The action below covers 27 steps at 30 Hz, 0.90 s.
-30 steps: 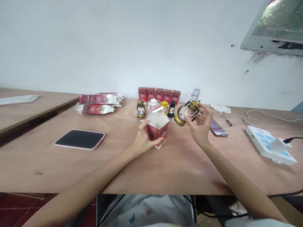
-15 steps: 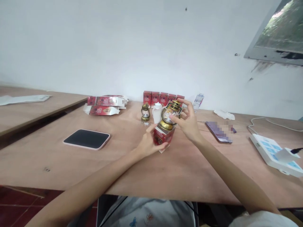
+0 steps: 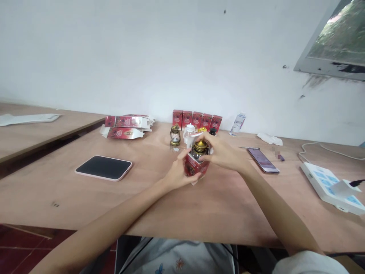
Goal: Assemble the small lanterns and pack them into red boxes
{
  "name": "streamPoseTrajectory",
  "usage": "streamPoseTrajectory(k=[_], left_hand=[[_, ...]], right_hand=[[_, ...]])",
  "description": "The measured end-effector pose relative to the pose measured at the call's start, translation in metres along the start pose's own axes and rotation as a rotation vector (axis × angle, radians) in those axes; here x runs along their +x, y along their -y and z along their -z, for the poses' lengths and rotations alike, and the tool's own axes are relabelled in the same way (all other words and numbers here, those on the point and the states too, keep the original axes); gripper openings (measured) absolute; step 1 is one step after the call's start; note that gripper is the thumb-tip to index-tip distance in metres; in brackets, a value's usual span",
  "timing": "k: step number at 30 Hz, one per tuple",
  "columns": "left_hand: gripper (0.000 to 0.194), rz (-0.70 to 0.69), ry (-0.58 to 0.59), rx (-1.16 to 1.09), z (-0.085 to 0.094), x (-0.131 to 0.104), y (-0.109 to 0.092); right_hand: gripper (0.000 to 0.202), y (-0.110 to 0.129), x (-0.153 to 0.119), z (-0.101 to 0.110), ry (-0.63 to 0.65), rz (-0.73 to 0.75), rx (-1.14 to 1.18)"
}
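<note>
A small red box (image 3: 195,166) with its top open is gripped by my left hand (image 3: 180,171), thumb in front and fingers at the left side. Most of a gold lantern (image 3: 200,147) is down inside this box, and only its top part shows above the rim. My right hand (image 3: 221,152) holds the lantern's top, with fingers behind and thumb in front. Just behind the box stand a bronze lantern (image 3: 175,136) and a white lantern (image 3: 189,132). Tops of a yellow and a black one show beyond my right hand.
Several closed red boxes (image 3: 187,119) line the wall. Flattened red cartons (image 3: 125,127) lie back left, a dark phone (image 3: 104,168) front left. Rightward are a bottle (image 3: 237,124), a tissue (image 3: 270,139), a second phone (image 3: 264,160) and a power strip (image 3: 332,186).
My right hand has moved down and left, lowering the gold lantern from above the box into it. My left hand has stayed on the box.
</note>
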<state>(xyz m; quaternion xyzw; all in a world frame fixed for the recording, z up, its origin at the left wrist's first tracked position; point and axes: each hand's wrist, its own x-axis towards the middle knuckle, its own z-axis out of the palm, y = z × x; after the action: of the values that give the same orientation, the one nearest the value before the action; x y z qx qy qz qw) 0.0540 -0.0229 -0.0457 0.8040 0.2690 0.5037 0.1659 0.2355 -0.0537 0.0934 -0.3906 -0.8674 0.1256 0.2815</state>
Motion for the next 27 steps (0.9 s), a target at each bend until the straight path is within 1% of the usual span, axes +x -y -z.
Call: streamPoseTrajectory(k=[2, 4, 5, 7, 9, 12, 14, 16, 18, 19, 20, 21, 22, 25, 27], left_hand=[[0.094, -0.006, 0.025, -0.02, 0.002, 0.001, -0.004], [0.096, -0.014, 0.057, -0.028, 0.004, 0.003, -0.007], [0.098, -0.02, 0.071, -0.024, 0.006, 0.004, -0.009], [0.099, -0.048, 0.089, 0.002, 0.009, 0.006, -0.011], [0.097, -0.123, 0.094, 0.049, 0.012, 0.007, -0.013], [0.086, -0.217, 0.106, 0.137, 0.016, 0.008, -0.016], [0.077, -0.225, 0.118, 0.164, 0.018, 0.009, -0.019], [0.072, -0.223, 0.125, 0.163, 0.019, 0.009, -0.021], [0.072, -0.234, 0.123, 0.156, 0.019, 0.01, -0.021], [0.073, -0.232, 0.127, 0.16, 0.019, 0.01, -0.021], [0.074, -0.228, 0.133, 0.163, 0.019, 0.01, -0.021], [0.075, -0.22, 0.14, 0.164, 0.019, 0.01, -0.021], [0.075, -0.21, 0.149, 0.16, 0.019, 0.011, -0.021], [0.068, -0.165, 0.181, 0.127, 0.021, 0.014, -0.022], [0.063, -0.122, 0.198, 0.114, 0.022, 0.017, -0.023]], right_hand=[[0.025, 0.001, 0.0, 0.001, 0.049, -0.003, -0.036], [0.01, 0.003, 0.0, 0.002, 0.129, 0.004, -0.047], [0.005, 0.004, -0.001, 0.002, 0.172, 0.008, -0.048], [0.014, 0.004, -0.001, 0.004, 0.218, 0.018, -0.043], [0.026, 0.0, -0.002, 0.008, 0.177, 0.046, -0.04], [0.043, -0.014, -0.002, 0.012, 0.028, 0.135, -0.045], [0.044, -0.022, -0.001, 0.013, -0.055, 0.179, -0.048], [0.047, -0.027, 0.0, 0.011, -0.112, 0.188, -0.041], [0.066, -0.026, 0.003, 0.007, -0.134, 0.187, -0.028], [0.076, -0.025, 0.004, 0.004, -0.124, 0.191, -0.016], [0.08, -0.023, 0.004, 0.002, -0.1, 0.199, 0.003], [0.08, -0.021, 0.005, 0.0, -0.063, 0.21, 0.028], [0.077, -0.019, 0.005, -0.001, -0.011, 0.221, 0.053], [0.057, -0.017, 0.004, 0.0, 0.173, 0.247, 0.093], [0.049, -0.018, 0.003, 0.003, 0.25, 0.26, 0.085]])
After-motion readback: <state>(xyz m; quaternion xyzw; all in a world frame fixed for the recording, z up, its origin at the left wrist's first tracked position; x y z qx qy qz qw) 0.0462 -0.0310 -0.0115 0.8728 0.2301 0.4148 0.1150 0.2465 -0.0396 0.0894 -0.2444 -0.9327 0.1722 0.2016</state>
